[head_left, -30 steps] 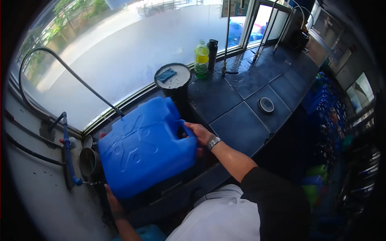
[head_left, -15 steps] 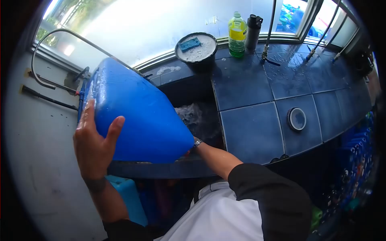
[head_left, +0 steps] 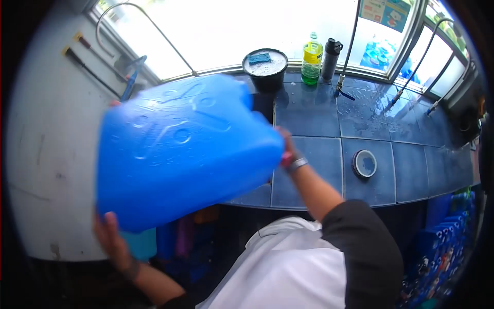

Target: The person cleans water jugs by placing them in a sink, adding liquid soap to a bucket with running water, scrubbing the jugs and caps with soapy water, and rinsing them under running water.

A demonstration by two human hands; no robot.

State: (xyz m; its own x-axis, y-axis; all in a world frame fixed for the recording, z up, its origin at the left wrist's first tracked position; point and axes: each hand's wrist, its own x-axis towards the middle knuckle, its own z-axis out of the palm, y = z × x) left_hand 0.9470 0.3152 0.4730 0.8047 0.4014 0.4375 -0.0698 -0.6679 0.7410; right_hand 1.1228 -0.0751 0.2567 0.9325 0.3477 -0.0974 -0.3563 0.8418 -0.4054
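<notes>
Held a big blue jug [head_left: 185,149] aloft over the left end of the tabletop's [head_left: 309,159] front edge, gripped at its right end by the right hand [head_left: 288,147] and braced at its lower left corner by the open left hand [head_left: 110,234]. Near the back edge, saw a black bucket [head_left: 267,84] of foam under a sponge [head_left: 259,58], then a bottle [head_left: 311,59] of green liquid. Found tiled room from bottle to front edge, beside a round disc [head_left: 364,164].

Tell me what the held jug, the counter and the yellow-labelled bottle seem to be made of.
Jug: most likely moulded plastic, smooth and glossy, given its raised pattern and soft highlights.
Counter: probably glazed tile, dark with some sheen, judging by the pale joint lines.
Bottle: see-through and shiny, probably plastic, though glass can't be ruled out; green shows through.
</notes>
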